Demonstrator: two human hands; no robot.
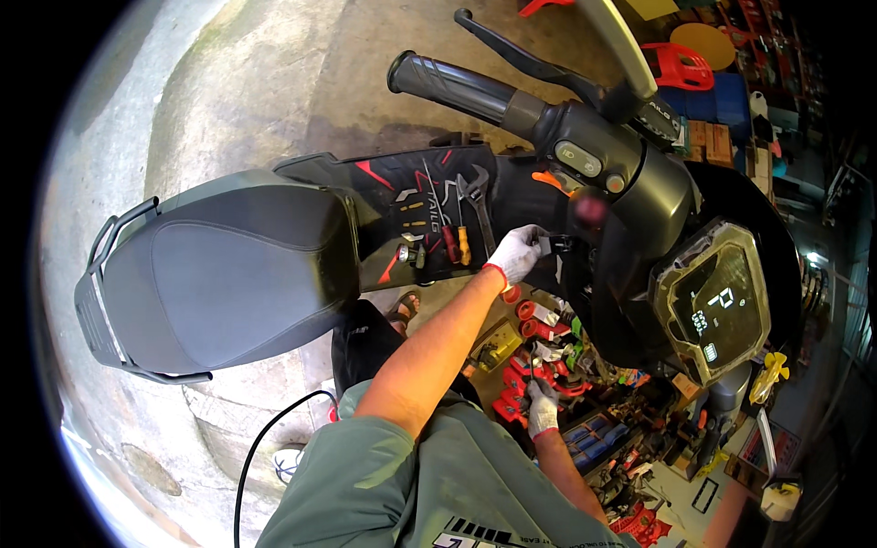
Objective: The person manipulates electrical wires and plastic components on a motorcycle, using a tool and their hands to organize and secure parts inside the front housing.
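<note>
A white glove with a red cuff covers my left hand (519,254), which is at the inner front panel of a scooter, below the handlebar (457,87). Its fingers are closed at a small grey and black piece (555,245) whose kind I cannot make out. Lower and to the right, my right hand (544,408), also gloved, is down among red tools (512,402) beside the scooter. Its fingers look curled, but what they hold is too small to name. On the footboard lie an adjustable wrench (476,196), a red-handled screwdriver (450,245) and a yellow-handled screwdriver (464,247).
The black seat (247,274) fills the left side. A lit display (717,310) stands at the right, near an orange-handled tool (553,181). Behind are a red plastic chair (681,68) and crowded shelves. A black cable (251,457) runs along the lower left.
</note>
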